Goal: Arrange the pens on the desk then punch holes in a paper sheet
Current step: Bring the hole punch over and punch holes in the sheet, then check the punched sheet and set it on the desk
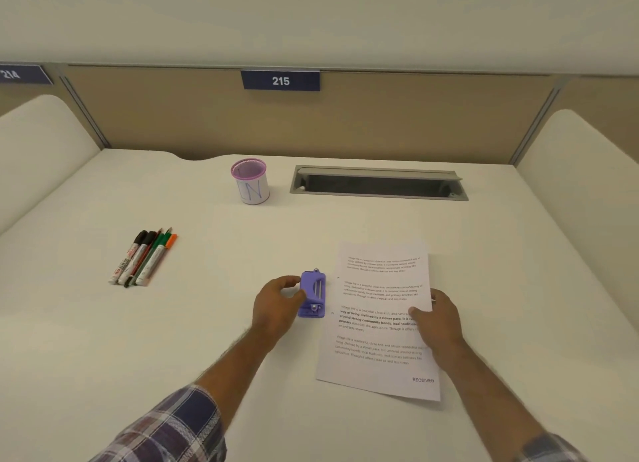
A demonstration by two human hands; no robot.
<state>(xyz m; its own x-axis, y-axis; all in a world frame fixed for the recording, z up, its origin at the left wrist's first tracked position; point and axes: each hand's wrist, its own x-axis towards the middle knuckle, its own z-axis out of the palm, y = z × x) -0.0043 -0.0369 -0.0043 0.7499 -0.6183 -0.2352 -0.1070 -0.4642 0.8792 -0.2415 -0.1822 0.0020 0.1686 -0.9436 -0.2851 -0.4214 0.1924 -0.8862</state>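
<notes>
White printed paper sheet: flat on desk, right hand pressing right edge, fingers straight. Purple plastic hole punch: just left of sheet, left hand fingers curled gripping. Advice: slide punch slot squarely over sheet's left edge, keep sheet pinned. Markers, pencils: far left of sheet, aligned.

Setting was an office or study-hall carrel: white desk enclosed by tan partition panels, numbered placard "215", recessed cable tray at rear.
</notes>
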